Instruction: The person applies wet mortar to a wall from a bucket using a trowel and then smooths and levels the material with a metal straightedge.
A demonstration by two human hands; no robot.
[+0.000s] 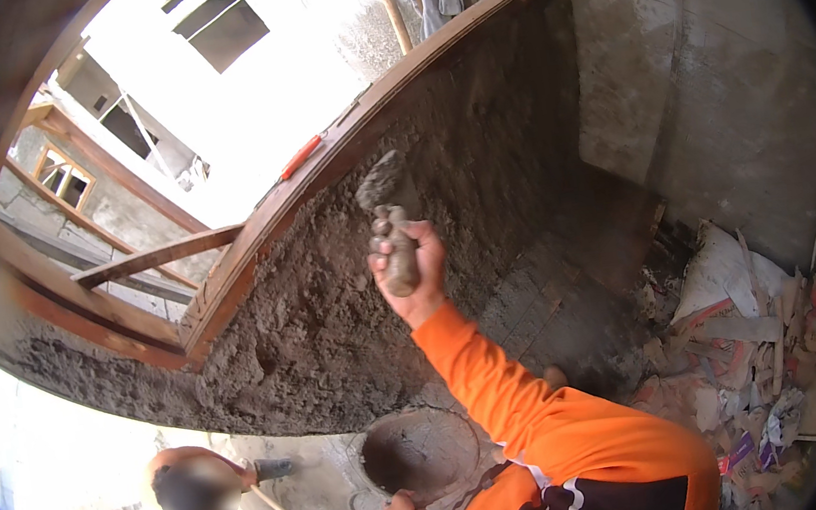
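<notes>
Though rough, mortar wall (323,305) behind trowel (383,189)

The right hand (410,270) grips a trowel (389,222) caked in gritty grey mortar, its handle matt and crusted, perhaps wood. Behind the grip, the wall (393,126) wears rough, wet-looking plaster. Above it runs a smooth brown wooden frame (255,237). Below the grip, the sleeve (503,385) is matt orange cloth; to its right lie crumpled paper sacks (761,346).
</notes>
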